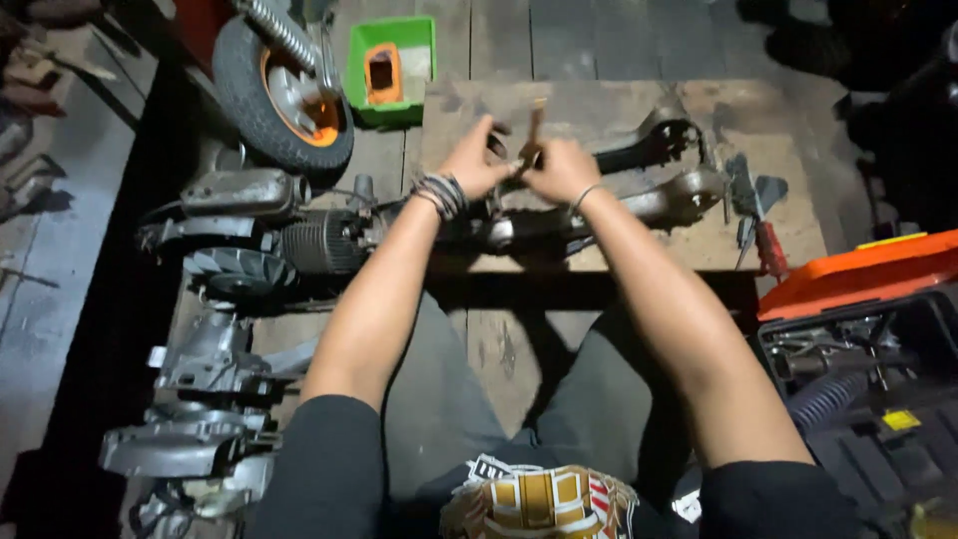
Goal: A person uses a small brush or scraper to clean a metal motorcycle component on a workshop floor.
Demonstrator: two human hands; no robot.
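My left hand (477,160) and my right hand (561,170) meet over a grey metal engine casing (659,200) that lies on a wooden board (599,105). Between the hands stands a thin wooden-handled tool (535,128), blurred, and both hands close around it or a small part at its foot; which hand grips what is hard to tell. Dark bracelets wrap my left wrist and a thin bangle my right. A black arm of the casing (654,148) reaches toward the back right.
A small motorbike wheel (282,95) and a green plastic tray (391,68) stand at the back left. Engine parts (254,235) and more grey casings (190,439) lie at the left. An orange-lidded black toolbox (868,339) stands open at the right. Pliers (758,235) lie on the board's right edge.
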